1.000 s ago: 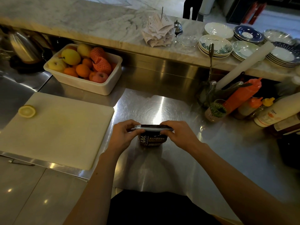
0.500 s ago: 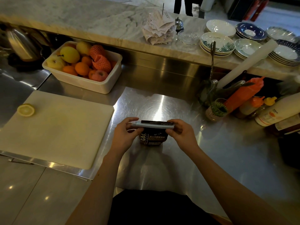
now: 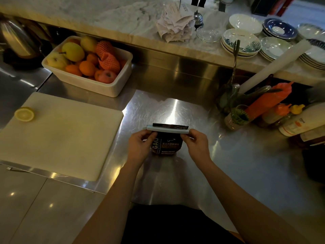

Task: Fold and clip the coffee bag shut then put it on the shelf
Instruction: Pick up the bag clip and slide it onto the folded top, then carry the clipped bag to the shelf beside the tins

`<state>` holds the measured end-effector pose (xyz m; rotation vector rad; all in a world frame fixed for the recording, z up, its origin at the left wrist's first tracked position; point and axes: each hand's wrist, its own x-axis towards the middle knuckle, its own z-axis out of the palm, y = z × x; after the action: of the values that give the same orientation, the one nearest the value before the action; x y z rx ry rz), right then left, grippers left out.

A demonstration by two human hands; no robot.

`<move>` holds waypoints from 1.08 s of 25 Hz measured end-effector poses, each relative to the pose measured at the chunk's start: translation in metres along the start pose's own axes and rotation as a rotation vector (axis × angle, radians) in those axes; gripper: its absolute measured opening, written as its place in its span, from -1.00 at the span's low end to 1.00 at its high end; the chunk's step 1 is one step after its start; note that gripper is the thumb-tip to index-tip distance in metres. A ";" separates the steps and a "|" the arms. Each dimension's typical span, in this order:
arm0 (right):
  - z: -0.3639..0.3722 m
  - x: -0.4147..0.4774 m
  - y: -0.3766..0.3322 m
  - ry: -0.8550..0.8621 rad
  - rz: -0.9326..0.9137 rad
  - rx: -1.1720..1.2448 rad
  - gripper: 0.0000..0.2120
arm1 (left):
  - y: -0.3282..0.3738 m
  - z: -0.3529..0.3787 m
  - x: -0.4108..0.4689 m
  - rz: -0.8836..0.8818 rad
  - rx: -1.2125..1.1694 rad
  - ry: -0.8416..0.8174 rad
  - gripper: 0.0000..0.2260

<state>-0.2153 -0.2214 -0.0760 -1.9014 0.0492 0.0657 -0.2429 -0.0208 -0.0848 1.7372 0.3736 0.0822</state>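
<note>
A small dark brown coffee bag (image 3: 167,146) with white lettering stands upright on the steel counter (image 3: 228,164) in front of me. A long pale blue clip (image 3: 168,129) lies across its folded top, and a thin strip of the bag's edge shows above the clip. My left hand (image 3: 140,147) pinches the clip's left end and the bag's left side. My right hand (image 3: 196,143) pinches the clip's right end. The marble shelf (image 3: 109,18) runs along the back, above the counter.
A white cutting board (image 3: 61,134) with a lemon half (image 3: 24,114) lies to the left. A white tub of fruit (image 3: 88,67) sits behind it. Sauce bottles (image 3: 269,101) and jars crowd the right side. Stacked plates (image 3: 241,41), receipts and a bell stand on the shelf.
Both hands have lifted the bag's top a little and slid to the ends of the clip, which now sits straight across the fold. The bag stands slightly taller.
</note>
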 end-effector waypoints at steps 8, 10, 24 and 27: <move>0.024 0.016 -0.062 -0.007 -0.096 0.050 -0.85 | 0.038 -0.043 0.012 0.156 -0.064 0.091 -0.86; 0.033 0.021 -0.085 -0.012 -0.129 0.075 -0.86 | 0.054 -0.060 0.018 0.215 -0.046 0.110 -0.85; 0.106 0.025 -0.187 -0.185 -0.352 0.255 -0.82 | 0.106 -0.168 0.012 0.387 -0.106 0.292 -0.87; 0.118 0.020 -0.196 -0.315 -0.391 0.275 -0.78 | 0.103 -0.179 -0.009 0.373 -0.111 0.413 -0.87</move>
<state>-0.1849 -0.0465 0.0695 -1.5777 -0.5010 0.0866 -0.2765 0.1293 0.0529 1.6563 0.3314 0.7252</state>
